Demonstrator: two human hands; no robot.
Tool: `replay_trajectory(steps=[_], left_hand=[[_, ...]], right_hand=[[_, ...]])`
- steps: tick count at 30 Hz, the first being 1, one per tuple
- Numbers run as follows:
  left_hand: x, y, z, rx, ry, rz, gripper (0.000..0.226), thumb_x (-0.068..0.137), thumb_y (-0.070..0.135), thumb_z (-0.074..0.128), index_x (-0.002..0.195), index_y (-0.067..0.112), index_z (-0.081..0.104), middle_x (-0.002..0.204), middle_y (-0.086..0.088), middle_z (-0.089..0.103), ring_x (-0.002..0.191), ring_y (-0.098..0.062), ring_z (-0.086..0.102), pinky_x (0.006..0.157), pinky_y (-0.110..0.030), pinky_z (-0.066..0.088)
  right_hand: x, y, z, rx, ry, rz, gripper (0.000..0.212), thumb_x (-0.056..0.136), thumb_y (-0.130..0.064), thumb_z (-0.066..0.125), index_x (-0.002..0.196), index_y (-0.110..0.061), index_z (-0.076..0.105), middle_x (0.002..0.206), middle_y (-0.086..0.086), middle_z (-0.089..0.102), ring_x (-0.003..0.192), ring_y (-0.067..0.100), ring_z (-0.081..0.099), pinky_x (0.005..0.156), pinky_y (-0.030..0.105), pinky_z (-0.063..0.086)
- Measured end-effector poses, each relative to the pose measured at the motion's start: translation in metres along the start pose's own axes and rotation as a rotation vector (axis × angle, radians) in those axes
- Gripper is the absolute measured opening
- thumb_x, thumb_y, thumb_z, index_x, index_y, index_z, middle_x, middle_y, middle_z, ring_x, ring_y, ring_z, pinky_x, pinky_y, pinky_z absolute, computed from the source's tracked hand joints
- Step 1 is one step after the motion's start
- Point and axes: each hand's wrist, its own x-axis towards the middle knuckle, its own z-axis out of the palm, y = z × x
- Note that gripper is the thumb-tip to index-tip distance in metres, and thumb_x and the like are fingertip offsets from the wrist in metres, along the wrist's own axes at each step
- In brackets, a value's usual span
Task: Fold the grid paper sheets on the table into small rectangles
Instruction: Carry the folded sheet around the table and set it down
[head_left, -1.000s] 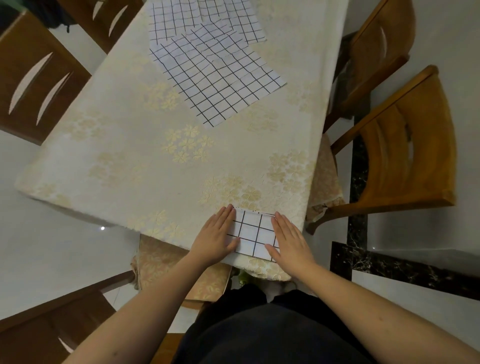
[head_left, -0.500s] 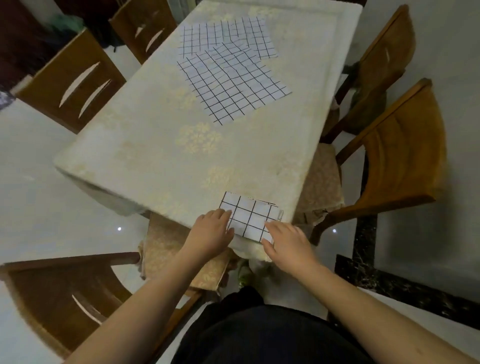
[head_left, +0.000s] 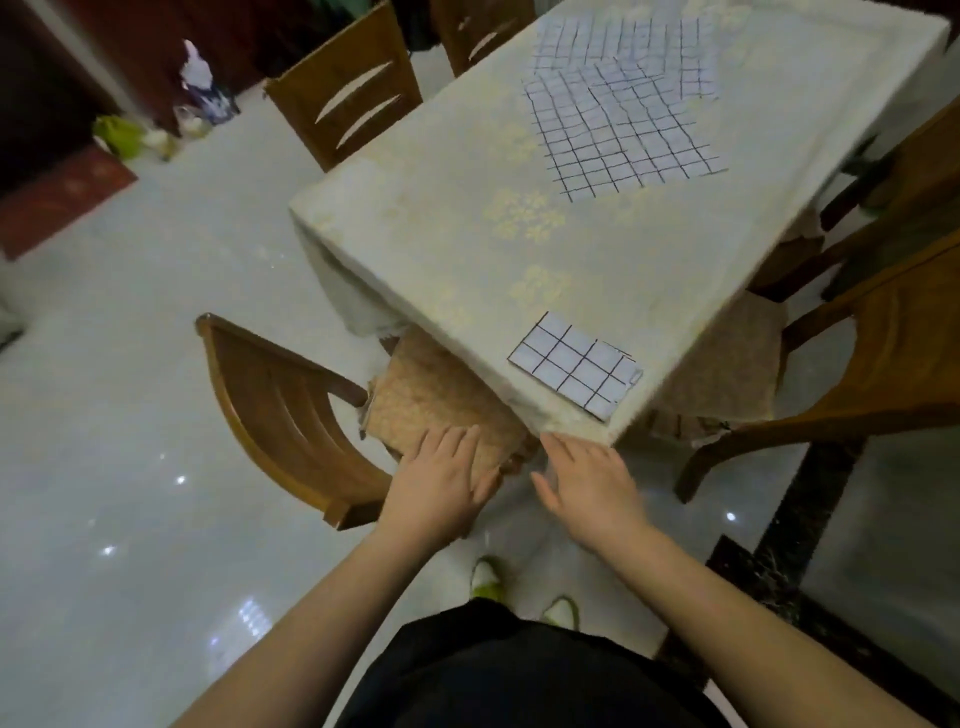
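Head view: folded grid paper (head_left: 576, 365) lies untouched on table (head_left: 441, 218)

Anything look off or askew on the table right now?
The folded grid paper lies right at the near edge of the table, its layers slightly misaligned at the right end. The unfolded sheets overlap crookedly at the far end. Both hands are off the table.

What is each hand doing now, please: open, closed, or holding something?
Left hand: open, fingers straight, holding nothing, off the table.
Right hand: open, fingers straight, holding nothing, just below the table corner; the folded paper lies untouched.
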Motion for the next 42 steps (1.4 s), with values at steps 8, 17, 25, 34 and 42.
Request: replay_trajectory(steps=[8, 17, 25, 34, 42], left_hand=[[-0.093, -0.064, -0.009, -0.071, 0.032, -0.343, 0.062, 0.095, 0.058, 0.033, 0.147, 0.024, 0.033, 0.152, 0.001, 0.038, 0.140, -0.018, 0.033, 0.113, -0.037, 0.028], [-0.181, -0.150, 0.021, -0.207, -0.033, -0.563, 0.062, 0.097, 0.057, 0.030, 0.150, 0.025, 0.026, 0.155, 0.001, 0.033, 0.141, -0.019, 0.030, 0.111, -0.040, 0.031], [-0.249, -0.255, 0.055, -0.226, -0.049, -0.573, 0.084, 0.080, 0.063, 0.002, 0.145, 0.022, 0.036, 0.144, 0.001, 0.046, 0.132, -0.020, 0.043, 0.103, -0.040, 0.035], [-0.280, -0.346, 0.065, -0.247, -0.107, -0.559, 0.055, 0.098, 0.052, 0.032, 0.143, 0.021, 0.038, 0.144, -0.003, 0.044, 0.129, -0.023, 0.044, 0.100, -0.040, 0.037], [-0.231, -0.425, 0.056, -0.312, -0.117, -0.531, 0.055, 0.099, 0.050, 0.032, 0.144, 0.020, 0.035, 0.143, -0.002, 0.045, 0.129, -0.022, 0.043, 0.100, -0.039, 0.037]], right_hand=[[0.012, -0.099, -0.004, -0.040, -0.095, -0.273, 0.057, 0.097, -0.049, 0.034, 0.147, -0.022, 0.032, 0.149, 0.002, 0.040, 0.132, 0.023, 0.040, 0.109, 0.037, 0.031], [0.002, -0.236, 0.010, -0.036, -0.133, -0.517, 0.052, 0.099, -0.050, 0.033, 0.145, -0.026, 0.035, 0.145, -0.005, 0.044, 0.131, 0.016, 0.041, 0.109, 0.033, 0.033], [0.002, -0.355, 0.055, -0.168, -0.207, -0.567, 0.055, 0.099, -0.050, 0.030, 0.148, -0.023, 0.031, 0.147, -0.001, 0.043, 0.136, 0.018, 0.037, 0.114, 0.039, 0.030], [0.024, -0.432, 0.092, -0.301, -0.262, -0.580, 0.054, 0.099, -0.048, 0.032, 0.145, -0.022, 0.032, 0.143, 0.001, 0.047, 0.131, 0.020, 0.043, 0.109, 0.038, 0.035], [0.104, -0.482, 0.112, -0.331, -0.262, -0.599, 0.058, 0.099, -0.051, 0.029, 0.149, -0.022, 0.026, 0.143, 0.001, 0.046, 0.131, 0.020, 0.043, 0.106, 0.035, 0.034]])
